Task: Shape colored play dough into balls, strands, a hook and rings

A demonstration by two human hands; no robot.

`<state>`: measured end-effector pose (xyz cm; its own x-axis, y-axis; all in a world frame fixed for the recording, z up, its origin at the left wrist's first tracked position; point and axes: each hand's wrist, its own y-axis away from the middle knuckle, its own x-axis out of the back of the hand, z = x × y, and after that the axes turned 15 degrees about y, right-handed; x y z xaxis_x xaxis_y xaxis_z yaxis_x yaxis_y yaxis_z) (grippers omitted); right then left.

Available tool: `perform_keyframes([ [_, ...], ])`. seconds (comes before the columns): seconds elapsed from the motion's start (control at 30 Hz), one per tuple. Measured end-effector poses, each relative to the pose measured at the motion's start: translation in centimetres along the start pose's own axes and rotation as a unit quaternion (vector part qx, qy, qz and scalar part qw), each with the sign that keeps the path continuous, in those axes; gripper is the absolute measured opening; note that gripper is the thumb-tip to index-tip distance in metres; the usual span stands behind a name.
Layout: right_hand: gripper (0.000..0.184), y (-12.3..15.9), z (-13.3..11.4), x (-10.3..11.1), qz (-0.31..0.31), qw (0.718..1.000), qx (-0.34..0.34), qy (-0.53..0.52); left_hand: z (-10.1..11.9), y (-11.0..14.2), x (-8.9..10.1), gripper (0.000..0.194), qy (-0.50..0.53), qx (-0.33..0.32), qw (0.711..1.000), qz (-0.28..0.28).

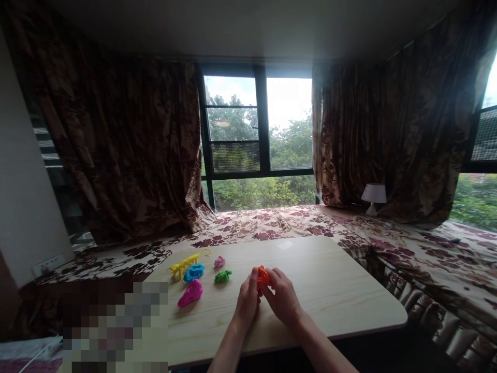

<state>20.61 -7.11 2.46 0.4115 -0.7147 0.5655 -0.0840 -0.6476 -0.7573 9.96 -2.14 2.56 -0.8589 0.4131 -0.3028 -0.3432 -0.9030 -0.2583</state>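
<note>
An orange lump of modelling clay is gripped between both hands just above the wooden table. My left hand presses on it from the left, its thumb near the top. From the right, the curled fingers of my right hand close on the same lump, and its underside is partly hidden. Left of the hands lie a green clay piece, a small pink one, a blue one, a magenta lump and a yellow, long-bodied clay figure with legs.
Behind the table runs a ledge with a floral cover below the window. A white lamp stands on it at the right. Dark patterned curtains hang on both sides. A blurred patch covers the table's near left corner.
</note>
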Motion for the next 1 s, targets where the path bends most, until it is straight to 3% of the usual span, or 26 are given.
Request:
perform_keyframes([
  [0.07, 0.013, 0.0, 0.1, -0.2, 0.007, 1.000, -0.003, 0.013, 0.3, 0.3, -0.4, 0.047, 0.003, -0.001, 1.000, 0.003],
  [0.17, 0.015, 0.0, 0.2, -0.5, 0.010, 1.000, 0.004, 0.024, 0.6, 0.4, -0.8, 0.053, 0.024, -0.018, 0.999, 0.029],
  [0.27, 0.015, 0.0, 0.2, -0.6, 0.006, 1.000, -0.006, 0.000, 0.3, 0.2, -0.6, 0.046, 0.047, -0.005, 0.998, 0.032],
  [0.37, 0.036, -0.1, -0.1, -0.3, 0.001, 0.999, -0.014, -0.033, -0.4, -0.4, 0.0, 0.037, 0.091, 0.005, 0.995, 0.032],
  [0.47, 0.052, -0.1, -0.6, 0.3, -0.011, 0.999, 0.025, -0.044, -1.0, -0.8, 0.7, 0.029, 0.110, -0.024, 0.992, 0.054],
  [0.57, 0.047, -0.1, -1.0, 0.8, -0.018, 0.998, 0.054, -0.031, -1.0, -0.7, 1.1, 0.025, 0.100, -0.045, 0.993, 0.048],
  [0.7, 0.046, 0.0, -1.0, 0.9, -0.025, 0.998, 0.049, -0.012, -0.3, -0.1, 0.9, 0.034, 0.050, -0.030, 0.998, 0.038],
  [0.8, 0.042, 0.1, -0.7, 0.4, -0.023, 0.999, 0.037, -0.014, 0.4, 0.2, 0.4, 0.035, 0.041, -0.021, 0.999, 0.001],
  [1.0, 0.015, 0.3, 0.1, -0.7, -0.009, 1.000, 0.004, -0.013, 0.8, 0.6, -0.7, 0.040, 0.017, -0.006, 1.000, -0.014],
])
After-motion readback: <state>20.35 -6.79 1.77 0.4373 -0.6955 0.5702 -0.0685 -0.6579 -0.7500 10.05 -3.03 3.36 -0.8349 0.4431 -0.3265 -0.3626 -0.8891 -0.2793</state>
